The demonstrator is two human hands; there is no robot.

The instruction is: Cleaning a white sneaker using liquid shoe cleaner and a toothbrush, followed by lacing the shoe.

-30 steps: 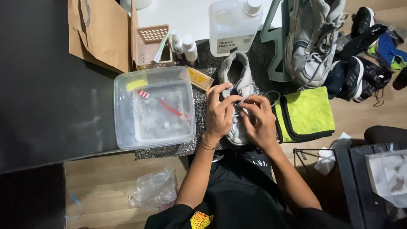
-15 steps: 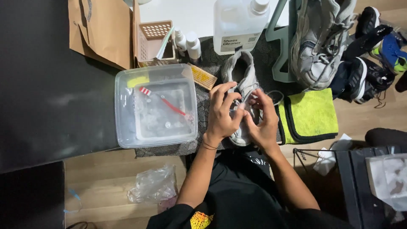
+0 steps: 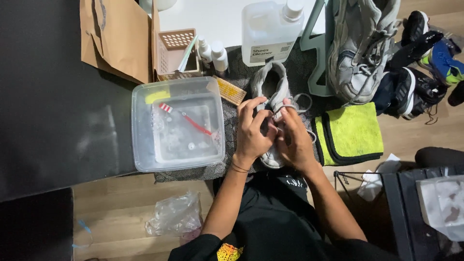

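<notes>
Head camera, looking straight down: the largest thing is the black table surface [image 3: 53, 96] filling the left half of the frame, with a brown paper bag [image 3: 116, 38] lying at its upper edge. Just right of centre-left sits a clear plastic tub [image 3: 140, 125] of soapy water, a red-and-white toothbrush [image 3: 186, 118] lying across it. At the upper right hangs a worn grey sneaker [image 3: 360, 48], with dark shoes [image 3: 415, 82] crowded beside it. A big clear jug of cleaning liquid [image 3: 270, 31] stands at the top centre, and a folded yellow-green microfibre cloth [image 3: 350, 133] lies right of centre. A small beige slatted basket [image 3: 176, 50] stands above the tub. In the middle of the frame, on a dark speckled mat [image 3: 232, 116], lies a small grey-white shoe [image 3: 273, 89], toe toward the person. Both hands are on it: the left hand [image 3: 253, 133] curls over its middle, fingers bent and pressed to the upper, while the right hand [image 3: 295, 140] pinches a grey lace [image 3: 302, 99] between fingertips.
</notes>
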